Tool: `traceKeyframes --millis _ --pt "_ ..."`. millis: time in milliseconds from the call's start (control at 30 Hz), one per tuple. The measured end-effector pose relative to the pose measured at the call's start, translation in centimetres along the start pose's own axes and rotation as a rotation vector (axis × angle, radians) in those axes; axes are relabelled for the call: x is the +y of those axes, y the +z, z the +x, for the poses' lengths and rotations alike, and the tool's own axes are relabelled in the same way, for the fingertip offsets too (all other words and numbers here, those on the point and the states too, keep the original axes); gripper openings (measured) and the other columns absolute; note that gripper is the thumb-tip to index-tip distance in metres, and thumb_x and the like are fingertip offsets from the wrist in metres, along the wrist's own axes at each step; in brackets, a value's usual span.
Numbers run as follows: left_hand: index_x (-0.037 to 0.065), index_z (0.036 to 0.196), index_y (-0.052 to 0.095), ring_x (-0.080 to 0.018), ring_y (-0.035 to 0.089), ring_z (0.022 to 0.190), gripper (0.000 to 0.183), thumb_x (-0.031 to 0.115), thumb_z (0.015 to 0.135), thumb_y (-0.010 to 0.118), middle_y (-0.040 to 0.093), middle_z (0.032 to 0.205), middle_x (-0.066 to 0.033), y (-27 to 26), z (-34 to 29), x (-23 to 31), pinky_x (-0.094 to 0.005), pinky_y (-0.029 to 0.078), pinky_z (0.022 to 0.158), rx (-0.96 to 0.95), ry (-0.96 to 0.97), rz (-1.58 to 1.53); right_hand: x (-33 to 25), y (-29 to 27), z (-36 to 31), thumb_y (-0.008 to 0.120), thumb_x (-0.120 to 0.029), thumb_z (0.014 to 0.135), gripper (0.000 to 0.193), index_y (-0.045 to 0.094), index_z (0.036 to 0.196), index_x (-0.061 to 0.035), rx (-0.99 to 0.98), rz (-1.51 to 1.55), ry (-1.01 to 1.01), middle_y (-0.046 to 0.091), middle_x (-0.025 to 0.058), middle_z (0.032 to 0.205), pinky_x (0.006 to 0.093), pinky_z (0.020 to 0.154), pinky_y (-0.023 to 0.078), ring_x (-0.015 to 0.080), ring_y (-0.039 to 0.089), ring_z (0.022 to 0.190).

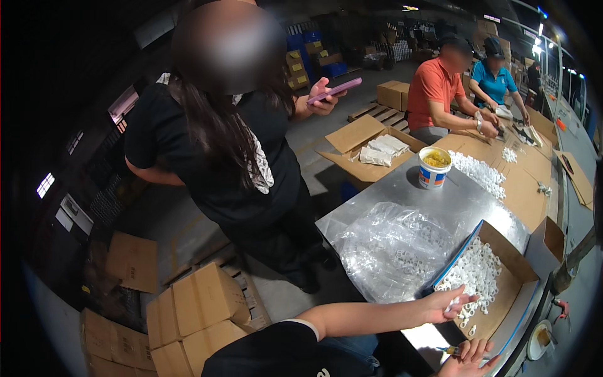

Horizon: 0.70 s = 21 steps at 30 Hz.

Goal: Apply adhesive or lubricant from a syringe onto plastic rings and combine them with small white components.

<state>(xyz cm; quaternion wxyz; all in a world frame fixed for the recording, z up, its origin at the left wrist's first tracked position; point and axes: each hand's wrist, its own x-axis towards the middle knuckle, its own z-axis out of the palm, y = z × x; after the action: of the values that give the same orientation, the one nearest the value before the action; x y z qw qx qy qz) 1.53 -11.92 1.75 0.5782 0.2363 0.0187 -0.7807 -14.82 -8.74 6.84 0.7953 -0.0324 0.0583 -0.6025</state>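
Reaching over the near left part of an open cardboard box [516, 294], the person's left hand [443, 306] is the nearer of the two to the heap of small white ring-headed pieces [478, 270]; the heap lies inside the box, mostly toward its left wall, just beyond the left fingers; the box's blue-edged sides slant from lower left to upper right, though its near end is partly hidden, so its full length cannot be told; the left forearm stretches nearly level from the left of the box, palm turned upward, fingers loosely curled about what looks like a white piece; the right hand [468, 360] is below the box's near end, fingers parted, with a slim yellow-and-blue object [448, 350] at its thumb side, too small to identify; a clear plastic bag [386, 251] lies left of the box, and an open tub [434, 168] stands beyond it.
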Motion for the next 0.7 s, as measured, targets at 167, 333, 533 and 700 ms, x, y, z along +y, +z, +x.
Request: traceKeyframes --millis 167,333,533,700 --pt "0.005 0.115 0.049 -0.0010 0.032 0.053 0.037 0.037 0.096 0.041 0.052 0.097 0.0012 0.5 -4.0 -1.2 -0.0154 0.024 0.038 -0.035 0.005 0.090 0.2 0.3 0.4 0.049 -0.046 0.085 0.041 0.050 0.074 -0.0067 -0.012 0.018 -0.017 0.049 0.0084 0.069 0.0263 0.040 0.026 0.0147 0.033 0.047" --pt "0.008 0.106 0.050 -0.0030 0.041 0.059 0.021 0.025 0.095 0.047 0.054 0.093 -0.0017 -1.6 -7.2 -3.7 -0.0162 0.030 0.044 0.009 -0.036 -0.006 1.4 3.3 0.0 0.049 -0.044 0.084 0.039 0.048 0.070 -0.0080 0.159 -0.092 -0.044 0.044 0.0050 0.063 0.0267 0.039 0.024 0.0144 0.032 0.047" --pt "0.008 0.107 0.049 -0.0085 0.048 0.072 0.016 0.013 0.091 0.049 0.054 0.097 -0.0053 -4.7 -10.1 -6.1 -0.0188 0.037 0.052 0.060 -0.157 -0.146 1.6 2.8 -0.2 0.048 -0.043 0.084 0.038 0.048 0.072 -0.0071 0.050 0.015 0.012 0.043 0.0034 0.061 0.0265 0.040 0.022 0.0137 0.030 0.047" --pt "0.010 0.108 0.049 -0.0020 0.040 0.061 0.016 0.018 0.094 0.048 0.051 0.093 -0.0023 -6.6 -10.2 -7.4 -0.0145 0.029 0.045 0.004 -0.217 -0.077 1.7 0.9 -0.1 0.045 -0.046 0.085 0.043 0.052 0.086 -0.0031 0.008 0.101 0.050 0.046 0.0064 0.067 0.0297 0.041 0.024 0.0151 0.031 0.049"
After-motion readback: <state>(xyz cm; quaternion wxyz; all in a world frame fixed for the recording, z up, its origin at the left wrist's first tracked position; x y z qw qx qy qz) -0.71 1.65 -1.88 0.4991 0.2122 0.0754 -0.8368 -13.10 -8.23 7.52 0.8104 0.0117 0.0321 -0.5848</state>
